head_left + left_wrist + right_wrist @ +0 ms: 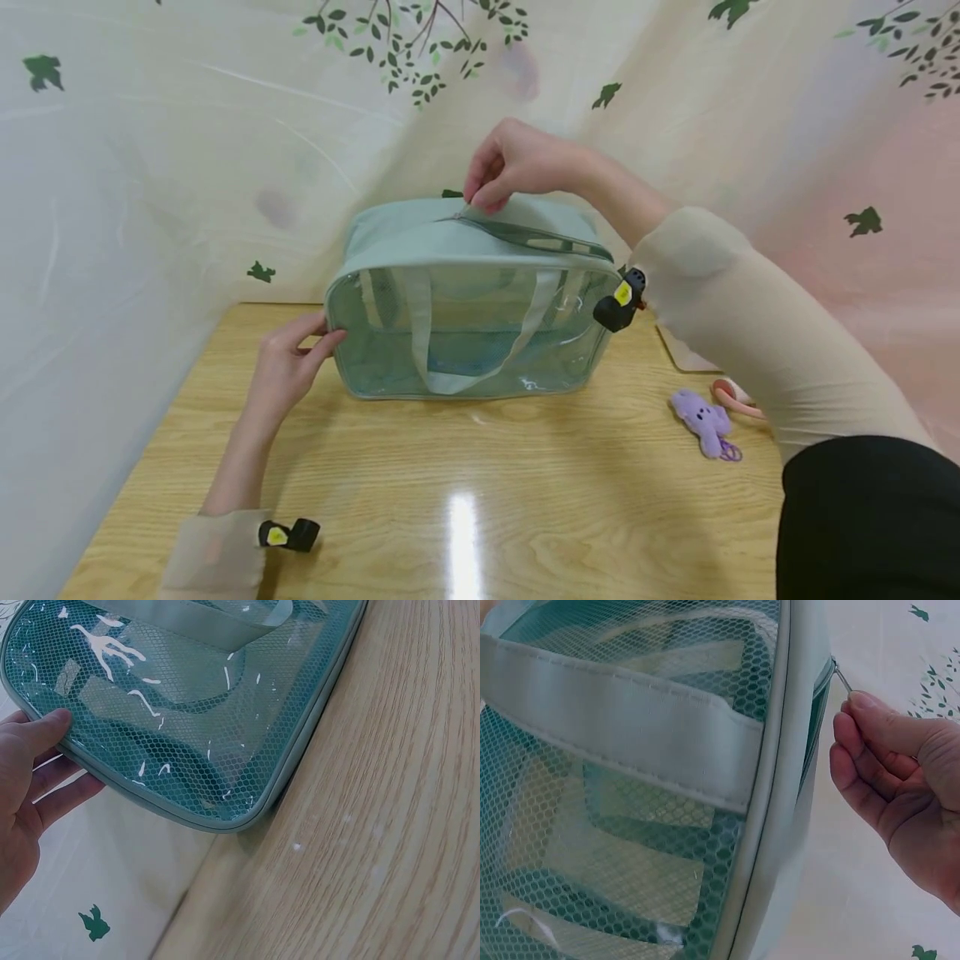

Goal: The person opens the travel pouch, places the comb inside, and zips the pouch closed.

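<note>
A pale green bag with a clear front panel and a strap handle stands upright on the wooden table. Its top zipper is parted from the right end to about the middle. My right hand is over the top and pinches the metal zipper pull between thumb and finger. At the bag's left side, my left hand grips the edge, thumb on the front panel and fingers behind, as the left wrist view also shows. Mesh and straps show through the clear panel.
Right of the bag lies a purple plush toy with a cord loop. Beside it is a pink curved item, partly hidden by my right sleeve. A flat pale board lies behind. A leaf-printed cloth hangs behind the table.
</note>
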`<state>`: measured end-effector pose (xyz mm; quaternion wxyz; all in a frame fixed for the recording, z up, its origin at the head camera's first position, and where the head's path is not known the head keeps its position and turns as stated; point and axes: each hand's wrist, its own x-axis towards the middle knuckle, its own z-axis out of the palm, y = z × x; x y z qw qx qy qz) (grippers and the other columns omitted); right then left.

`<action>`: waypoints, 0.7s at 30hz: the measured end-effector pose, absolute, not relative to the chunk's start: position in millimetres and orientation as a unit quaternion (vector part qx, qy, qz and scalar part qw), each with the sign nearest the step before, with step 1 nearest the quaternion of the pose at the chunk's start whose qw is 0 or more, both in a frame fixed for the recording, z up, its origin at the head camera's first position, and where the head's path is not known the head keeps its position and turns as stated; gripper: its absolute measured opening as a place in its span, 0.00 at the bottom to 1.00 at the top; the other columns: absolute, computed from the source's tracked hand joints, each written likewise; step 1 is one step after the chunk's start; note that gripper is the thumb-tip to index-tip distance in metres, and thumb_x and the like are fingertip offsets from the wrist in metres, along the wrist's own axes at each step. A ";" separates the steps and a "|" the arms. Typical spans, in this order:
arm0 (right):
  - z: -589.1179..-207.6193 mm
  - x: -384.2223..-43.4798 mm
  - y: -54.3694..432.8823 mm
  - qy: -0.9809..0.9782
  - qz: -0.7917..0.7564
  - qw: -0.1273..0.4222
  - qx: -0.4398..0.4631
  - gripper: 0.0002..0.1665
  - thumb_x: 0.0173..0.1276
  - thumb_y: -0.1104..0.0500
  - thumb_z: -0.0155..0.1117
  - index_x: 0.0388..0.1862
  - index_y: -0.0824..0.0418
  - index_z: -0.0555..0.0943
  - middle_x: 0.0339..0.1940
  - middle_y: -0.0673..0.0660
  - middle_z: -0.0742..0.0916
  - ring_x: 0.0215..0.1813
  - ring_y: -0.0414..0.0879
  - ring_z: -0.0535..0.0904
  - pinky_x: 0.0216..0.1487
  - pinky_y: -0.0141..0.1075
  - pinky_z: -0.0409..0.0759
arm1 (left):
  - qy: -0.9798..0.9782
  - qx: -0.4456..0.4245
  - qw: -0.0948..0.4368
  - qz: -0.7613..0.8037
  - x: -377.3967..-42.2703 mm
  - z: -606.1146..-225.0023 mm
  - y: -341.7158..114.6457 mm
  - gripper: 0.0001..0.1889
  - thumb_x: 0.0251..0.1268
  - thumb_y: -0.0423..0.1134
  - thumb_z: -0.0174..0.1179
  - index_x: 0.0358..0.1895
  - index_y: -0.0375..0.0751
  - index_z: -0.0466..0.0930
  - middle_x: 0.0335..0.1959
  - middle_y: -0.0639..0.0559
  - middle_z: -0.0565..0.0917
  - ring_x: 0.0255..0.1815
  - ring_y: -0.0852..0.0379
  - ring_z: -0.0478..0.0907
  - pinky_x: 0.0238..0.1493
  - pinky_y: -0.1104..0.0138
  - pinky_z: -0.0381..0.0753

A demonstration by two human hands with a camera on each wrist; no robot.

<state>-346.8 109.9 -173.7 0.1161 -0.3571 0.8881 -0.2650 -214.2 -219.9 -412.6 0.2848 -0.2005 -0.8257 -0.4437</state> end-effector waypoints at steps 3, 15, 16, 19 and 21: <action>-173.8 -347.2 115.3 0.892 -0.260 0.116 -0.352 0.06 0.71 0.63 0.69 0.43 0.65 0.88 0.34 0.51 0.92 0.35 0.41 0.87 0.42 0.31 0.89 | -0.825 -0.201 0.286 -0.444 -214.1 -413.3 -220.2 0.11 0.65 0.23 0.66 0.48 0.35 0.88 0.41 0.40 0.90 0.44 0.82 0.78 0.35 0.86 0.82; -171.1 -347.3 136.5 0.898 -0.263 0.117 -0.333 0.08 0.71 0.63 0.69 0.45 0.66 0.88 0.35 0.50 0.92 0.36 0.40 0.88 0.43 0.30 0.89 | -0.825 -0.194 0.274 -0.455 -213.6 -412.1 -218.9 0.10 0.66 0.24 0.66 0.48 0.35 0.88 0.41 0.40 0.90 0.44 0.80 0.78 0.35 0.85 0.83; -170.5 -346.9 138.3 0.899 -0.261 0.116 -0.332 0.08 0.71 0.63 0.69 0.45 0.66 0.88 0.36 0.50 0.92 0.36 0.40 0.88 0.44 0.30 0.89 | -0.825 -0.193 0.273 -0.455 -213.5 -412.0 -218.9 0.10 0.66 0.24 0.66 0.48 0.35 0.88 0.41 0.40 0.90 0.44 0.81 0.78 0.35 0.85 0.83; -168.8 -346.0 143.7 0.903 -0.254 0.113 -0.328 0.09 0.71 0.62 0.70 0.46 0.66 0.88 0.36 0.51 0.92 0.37 0.40 0.88 0.44 0.29 0.89 | -0.827 -0.190 0.272 -0.454 -213.2 -411.8 -218.9 0.10 0.66 0.24 0.66 0.48 0.35 0.88 0.42 0.40 0.90 0.44 0.81 0.78 0.36 0.85 0.83; -168.1 -345.6 147.6 0.905 -0.253 0.115 -0.323 0.09 0.71 0.62 0.70 0.46 0.66 0.88 0.37 0.51 0.92 0.37 0.40 0.88 0.44 0.29 0.89 | -0.828 -0.190 0.272 -0.453 -213.3 -411.6 -218.8 0.10 0.66 0.24 0.66 0.49 0.35 0.88 0.42 0.39 0.90 0.44 0.81 0.78 0.36 0.85 0.83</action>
